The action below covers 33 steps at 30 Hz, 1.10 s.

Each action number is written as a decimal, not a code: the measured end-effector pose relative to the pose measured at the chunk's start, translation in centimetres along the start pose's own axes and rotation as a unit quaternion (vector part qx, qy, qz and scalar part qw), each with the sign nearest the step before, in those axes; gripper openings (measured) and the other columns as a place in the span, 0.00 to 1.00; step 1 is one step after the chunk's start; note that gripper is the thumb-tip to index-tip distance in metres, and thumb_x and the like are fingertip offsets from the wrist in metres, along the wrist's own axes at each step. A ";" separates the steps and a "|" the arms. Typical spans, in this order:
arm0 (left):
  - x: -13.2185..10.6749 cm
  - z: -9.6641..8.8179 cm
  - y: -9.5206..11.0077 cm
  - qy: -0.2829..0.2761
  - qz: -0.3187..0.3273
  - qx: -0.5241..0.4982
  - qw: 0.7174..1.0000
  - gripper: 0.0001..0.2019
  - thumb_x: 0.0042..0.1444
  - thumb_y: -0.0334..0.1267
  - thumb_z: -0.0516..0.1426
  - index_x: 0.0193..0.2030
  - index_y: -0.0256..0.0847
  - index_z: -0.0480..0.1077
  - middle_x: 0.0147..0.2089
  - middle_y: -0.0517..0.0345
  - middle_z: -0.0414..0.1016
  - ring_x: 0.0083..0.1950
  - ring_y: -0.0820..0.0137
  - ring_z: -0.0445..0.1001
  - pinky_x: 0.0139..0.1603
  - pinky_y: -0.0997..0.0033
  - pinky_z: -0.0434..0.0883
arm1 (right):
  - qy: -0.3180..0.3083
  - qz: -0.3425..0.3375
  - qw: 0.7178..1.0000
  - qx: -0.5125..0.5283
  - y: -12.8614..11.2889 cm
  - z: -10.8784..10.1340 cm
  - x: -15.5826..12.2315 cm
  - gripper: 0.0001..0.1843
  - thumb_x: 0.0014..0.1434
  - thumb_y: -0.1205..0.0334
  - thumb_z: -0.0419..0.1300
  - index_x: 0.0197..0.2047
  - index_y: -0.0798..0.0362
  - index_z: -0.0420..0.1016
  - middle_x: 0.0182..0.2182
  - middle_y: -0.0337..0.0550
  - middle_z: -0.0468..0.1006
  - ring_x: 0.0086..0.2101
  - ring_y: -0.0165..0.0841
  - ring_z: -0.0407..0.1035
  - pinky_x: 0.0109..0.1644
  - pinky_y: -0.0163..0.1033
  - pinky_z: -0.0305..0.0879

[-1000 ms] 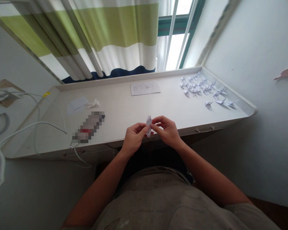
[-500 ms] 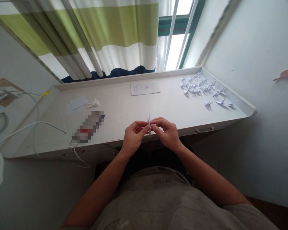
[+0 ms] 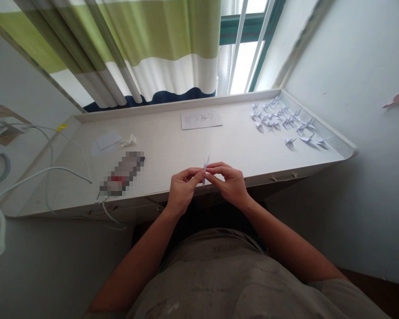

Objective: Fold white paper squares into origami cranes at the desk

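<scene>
A narrow folded piece of white paper (image 3: 205, 170) stands upright above the desk's front edge, its pointed tip upward and its lower part partly hidden by my fingers. My left hand (image 3: 184, 190) pinches it from the left, and my right hand (image 3: 228, 184) pinches it from the right. Both hands are close together, just over the front edge of the white desk (image 3: 159, 153). Far to the right on the desk lie several small white origami cranes (image 3: 274, 117).
On the desk are a printed paper sheet (image 3: 201, 119), a small white paper slip (image 3: 106, 142), a crumpled paper scrap (image 3: 129, 141) and a pixelated object (image 3: 121, 173). White cables (image 3: 43, 175) run along the left. A striped curtain (image 3: 153, 53) hangs behind.
Compared with one second ago, the paper is narrower and folded closer together, standing more upright between my fingers. The view has tilted slightly.
</scene>
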State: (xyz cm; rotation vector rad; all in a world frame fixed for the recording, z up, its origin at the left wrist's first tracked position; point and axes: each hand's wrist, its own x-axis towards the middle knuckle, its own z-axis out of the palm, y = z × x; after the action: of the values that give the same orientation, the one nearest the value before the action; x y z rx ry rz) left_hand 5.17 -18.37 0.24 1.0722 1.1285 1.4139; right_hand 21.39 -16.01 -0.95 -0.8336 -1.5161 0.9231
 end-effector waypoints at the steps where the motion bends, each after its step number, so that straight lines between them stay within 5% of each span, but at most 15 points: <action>1: 0.0 0.0 0.0 -0.004 0.000 0.005 1.000 0.11 0.54 0.48 0.73 0.36 0.43 0.86 0.34 0.56 0.83 0.37 0.69 0.76 0.44 0.66 0.75 | 0.005 -0.002 1.000 -0.002 0.0 0.0 0.0 0.07 0.64 0.51 0.72 0.39 0.43 0.89 0.43 0.45 0.88 0.45 0.41 0.82 0.55 0.52 0.78; 7: -0.2 0.1 0.7 -0.017 -0.008 0.003 1.000 0.10 0.53 0.46 0.74 0.34 0.42 0.86 0.39 0.54 0.85 0.41 0.66 0.79 0.47 0.65 0.76 | -0.020 -0.015 1.000 0.013 -0.3 -0.4 -0.1 0.06 0.64 0.53 0.72 0.40 0.44 0.88 0.44 0.46 0.88 0.46 0.42 0.82 0.54 0.52 0.78; 12: -0.3 0.3 0.9 0.023 -0.026 -0.006 0.999 0.12 0.48 0.43 0.76 0.35 0.40 0.85 0.36 0.55 0.85 0.39 0.66 0.80 0.48 0.64 0.76 | 0.000 0.014 1.000 0.019 0.2 -0.4 -0.5 0.09 0.61 0.51 0.75 0.39 0.46 0.85 0.42 0.44 0.88 0.45 0.41 0.82 0.54 0.50 0.78; 17: -0.3 0.3 0.7 0.001 -0.013 0.013 1.000 0.09 0.53 0.43 0.74 0.35 0.40 0.86 0.37 0.54 0.85 0.41 0.65 0.80 0.52 0.63 0.76 | -0.014 -0.016 1.000 0.021 0.5 -0.5 -0.4 0.07 0.62 0.55 0.74 0.39 0.46 0.84 0.43 0.45 0.87 0.45 0.39 0.81 0.55 0.49 0.77; 25: 0.2 -0.1 0.4 -0.028 0.083 0.069 0.994 0.06 0.58 0.43 0.70 0.35 0.43 0.85 0.45 0.53 0.83 0.48 0.64 0.80 0.47 0.67 0.78 | -0.007 -0.067 0.997 0.031 0.9 -0.4 -0.1 0.03 0.65 0.59 0.72 0.40 0.47 0.84 0.43 0.46 0.87 0.45 0.38 0.82 0.53 0.48 0.78; 33: 0.0 -0.5 -0.4 -0.034 0.184 0.140 0.972 0.03 0.63 0.39 0.68 0.40 0.44 0.83 0.47 0.52 0.83 0.51 0.63 0.80 0.55 0.62 0.76 | -0.016 -0.037 0.994 0.101 1.1 -0.2 0.1 0.01 0.63 0.60 0.73 0.40 0.46 0.87 0.43 0.45 0.84 0.46 0.37 0.80 0.53 0.48 0.77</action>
State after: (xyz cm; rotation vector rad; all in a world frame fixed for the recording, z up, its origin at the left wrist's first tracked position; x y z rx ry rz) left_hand 4.75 -18.43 -0.22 1.5850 1.1412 1.5137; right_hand 21.59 -15.46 -1.88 -0.6158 -1.4434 1.0187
